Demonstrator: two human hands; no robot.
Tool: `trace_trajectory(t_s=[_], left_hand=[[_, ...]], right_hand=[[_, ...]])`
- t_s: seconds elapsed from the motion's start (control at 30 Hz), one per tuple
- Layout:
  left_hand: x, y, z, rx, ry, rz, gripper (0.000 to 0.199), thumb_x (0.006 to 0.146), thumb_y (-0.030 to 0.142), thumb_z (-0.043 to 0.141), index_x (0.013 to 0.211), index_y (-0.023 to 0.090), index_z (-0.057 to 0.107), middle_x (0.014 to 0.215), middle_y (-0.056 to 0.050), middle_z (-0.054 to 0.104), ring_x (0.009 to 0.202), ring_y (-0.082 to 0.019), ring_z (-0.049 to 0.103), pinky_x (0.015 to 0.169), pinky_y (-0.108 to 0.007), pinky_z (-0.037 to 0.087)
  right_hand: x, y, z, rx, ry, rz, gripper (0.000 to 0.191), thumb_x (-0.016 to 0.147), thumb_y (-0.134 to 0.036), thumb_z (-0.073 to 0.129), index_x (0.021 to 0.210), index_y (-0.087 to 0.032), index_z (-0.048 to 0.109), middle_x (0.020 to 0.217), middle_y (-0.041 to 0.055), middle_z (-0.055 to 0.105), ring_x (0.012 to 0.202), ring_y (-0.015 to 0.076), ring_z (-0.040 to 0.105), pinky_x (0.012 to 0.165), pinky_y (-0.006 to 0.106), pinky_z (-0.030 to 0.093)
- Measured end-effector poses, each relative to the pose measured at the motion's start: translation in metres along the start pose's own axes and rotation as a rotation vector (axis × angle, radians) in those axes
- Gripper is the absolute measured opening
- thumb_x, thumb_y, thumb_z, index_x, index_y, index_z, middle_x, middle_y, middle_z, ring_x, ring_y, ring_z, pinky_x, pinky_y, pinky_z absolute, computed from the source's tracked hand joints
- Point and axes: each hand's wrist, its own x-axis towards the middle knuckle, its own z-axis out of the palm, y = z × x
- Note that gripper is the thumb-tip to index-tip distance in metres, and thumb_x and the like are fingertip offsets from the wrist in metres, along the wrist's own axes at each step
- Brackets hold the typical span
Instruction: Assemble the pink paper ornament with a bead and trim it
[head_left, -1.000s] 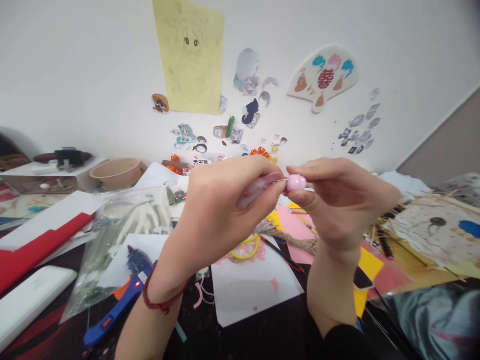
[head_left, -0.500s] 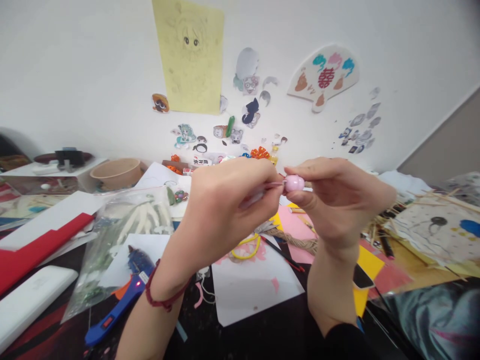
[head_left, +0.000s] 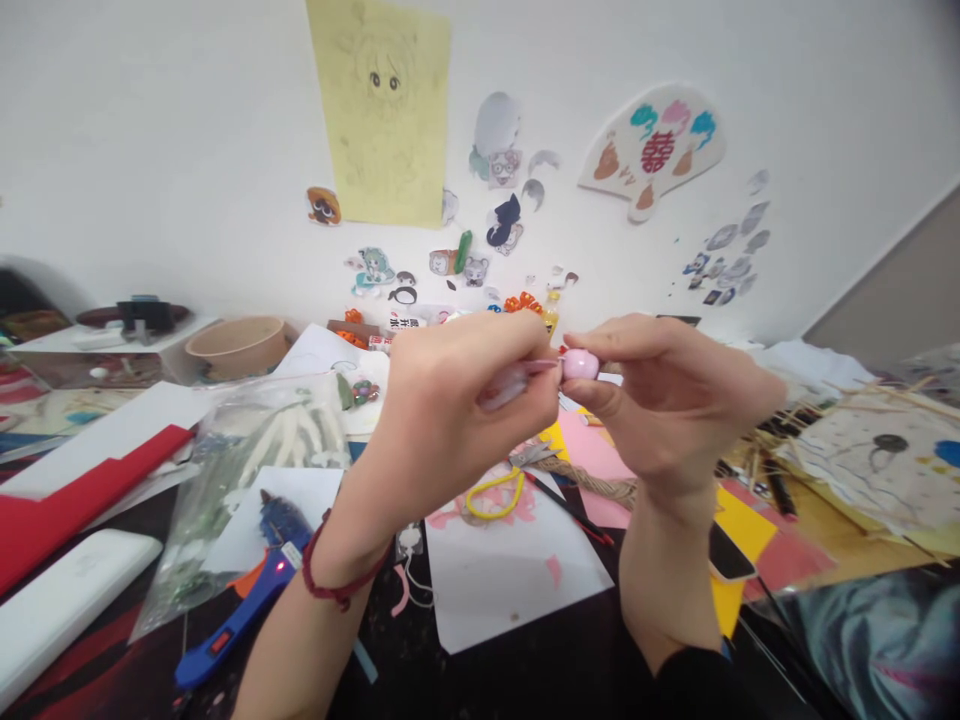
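Observation:
A glossy pink bead (head_left: 580, 366) is pinched between the thumb and index finger of my right hand (head_left: 671, 400). My left hand (head_left: 457, 410), with a dark red cord bracelet (head_left: 341, 588) on the wrist, is closed on a thin pink strand (head_left: 543, 366). The strand's end points at the bead's left side and meets it or nearly so; whether it enters the bead I cannot tell. Both hands are raised above the table, fingertips close together. Something pale shows inside my left fist, mostly hidden by the fingers.
Below lie white paper (head_left: 517, 590) with pink scraps, yellow-handled scissors (head_left: 496, 494) and twisted rope (head_left: 592, 482). A blue glue gun (head_left: 247, 615), its red light on, is by my left forearm. A plastic bag (head_left: 195, 520) and white power bank (head_left: 75, 605) lie left; thin sticks (head_left: 892, 400) right.
The bead and my right hand have shifted slightly left in view. The grip of both hands looks the same. The camera view has moved a little.

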Motion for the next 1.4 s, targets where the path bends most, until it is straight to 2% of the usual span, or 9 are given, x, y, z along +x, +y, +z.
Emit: trace_trajectory(t_s=[0.17,0.27,0.47,0.7,0.93,1.1,1.2,1.3,1.4], left_hand=[[0.001,0.000,-0.005,-0.159,-0.083,-0.077,0.011,0.094,0.020,0.070,0.082,0.021,0.069,0.061,0.007,0.068,0.052,-0.007,0.057,0.053,-0.022,0.046],[0.002,0.001,-0.009,-0.176,-0.123,-0.104,0.011,0.095,0.022,0.069,0.085,0.021,0.070,0.064,0.006,0.072,0.053,-0.007,0.060,0.054,-0.022,0.048],[0.003,0.003,-0.010,-0.159,-0.124,-0.131,0.011,0.094,0.020,0.069,0.083,0.020,0.071,0.058,0.006,0.069,0.051,-0.008,0.059,0.053,-0.022,0.047],[0.002,0.005,-0.007,-0.149,-0.089,-0.171,0.016,0.091,0.020,0.069,0.075,0.019,0.068,0.055,0.006,0.065,0.049,-0.008,0.056,0.052,-0.022,0.044],[0.002,0.009,-0.003,-0.128,-0.064,-0.194,0.024,0.087,0.018,0.070,0.066,0.020,0.058,0.054,0.008,0.062,0.045,-0.006,0.048,0.047,-0.023,0.037],[0.001,0.005,-0.002,-0.165,-0.039,-0.182,0.022,0.090,0.018,0.069,0.069,0.020,0.061,0.055,0.007,0.065,0.046,-0.007,0.053,0.049,-0.023,0.042],[0.002,0.003,-0.007,-0.246,-0.089,-0.204,0.014,0.093,0.020,0.069,0.079,0.019,0.069,0.060,0.006,0.069,0.052,-0.008,0.061,0.054,-0.022,0.048],[0.004,0.002,-0.013,-0.265,-0.140,-0.212,0.011,0.094,0.020,0.071,0.082,0.018,0.072,0.066,0.004,0.073,0.057,-0.008,0.065,0.058,-0.022,0.051],[0.004,0.002,-0.016,-0.265,-0.143,-0.205,0.011,0.093,0.019,0.071,0.083,0.018,0.072,0.064,0.006,0.073,0.054,-0.007,0.064,0.058,-0.021,0.051]], right_hand=[[0.001,-0.002,-0.002,0.099,0.005,0.098,0.019,0.077,-0.037,0.089,0.094,-0.033,0.081,0.079,0.0000,0.078,0.064,0.0197,0.071,0.054,0.035,0.060],[0.002,-0.001,-0.004,0.124,-0.022,0.145,0.018,0.078,-0.039,0.089,0.092,-0.033,0.080,0.079,-0.0007,0.078,0.059,0.0180,0.070,0.050,0.034,0.059],[0.004,0.001,-0.004,0.125,-0.036,0.142,0.018,0.077,-0.042,0.089,0.088,-0.030,0.080,0.072,-0.0020,0.076,0.053,0.0148,0.066,0.047,0.030,0.058],[0.003,-0.005,-0.004,0.139,-0.061,0.146,0.016,0.080,-0.037,0.087,0.094,-0.031,0.081,0.082,-0.0008,0.080,0.063,0.0156,0.072,0.054,0.030,0.059],[0.000,-0.003,-0.002,0.116,-0.050,0.088,0.022,0.077,-0.035,0.090,0.097,-0.036,0.082,0.080,-0.0013,0.079,0.069,0.0188,0.072,0.058,0.034,0.057],[-0.001,-0.005,0.003,0.134,-0.003,0.111,0.023,0.076,-0.032,0.091,0.098,-0.034,0.082,0.081,-0.0004,0.079,0.072,0.0197,0.072,0.060,0.036,0.058],[-0.001,-0.008,0.005,0.131,0.045,0.185,0.014,0.080,-0.031,0.088,0.093,-0.032,0.081,0.080,-0.0002,0.078,0.067,0.0179,0.071,0.057,0.034,0.057],[-0.002,-0.010,0.005,0.143,0.033,0.230,0.011,0.081,-0.029,0.087,0.089,-0.031,0.081,0.078,-0.0004,0.077,0.063,0.0166,0.069,0.055,0.033,0.057],[-0.002,-0.010,0.003,0.134,0.013,0.249,0.009,0.081,-0.032,0.087,0.088,-0.032,0.080,0.077,0.0001,0.076,0.062,0.0176,0.069,0.055,0.034,0.058]])
